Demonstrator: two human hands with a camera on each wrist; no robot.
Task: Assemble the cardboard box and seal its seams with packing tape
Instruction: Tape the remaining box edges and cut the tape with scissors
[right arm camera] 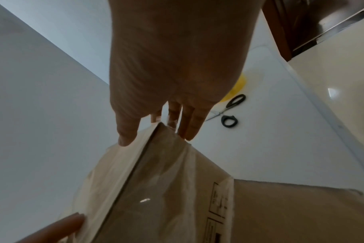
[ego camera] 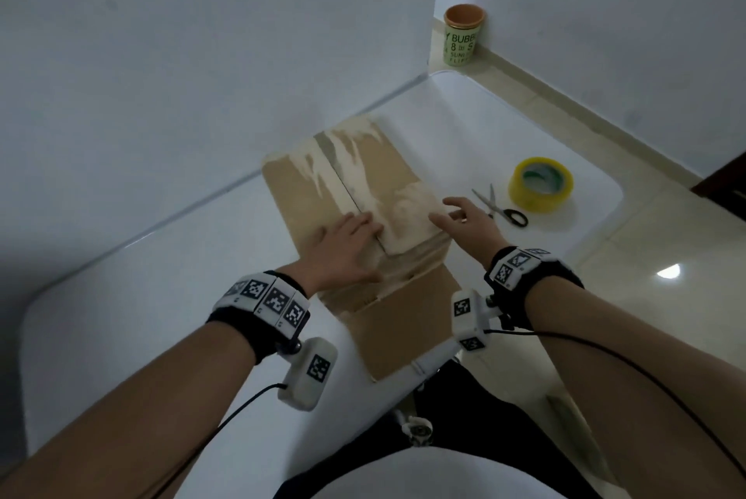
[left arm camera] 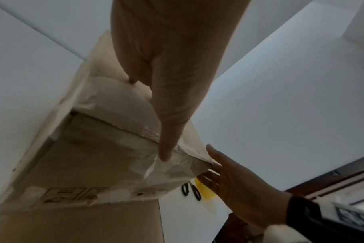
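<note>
2 flat, spread hands, left hand [ego camera: 343, 246] and right hand [ego camera: 464, 216], press the cardboard box [ego camera: 363, 184] top flaps.

Matt brown cardboard box [ego camera: 375, 192] was seen patched with glossy, wrinkled clear tape; the white worktop [ego camera: 161, 297] was smooth.

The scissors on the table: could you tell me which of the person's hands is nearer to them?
Right. The right hand lies at the cardboard box's right edge, just beside the scissors. The left hand rests flat on the box top, farther away.
</note>
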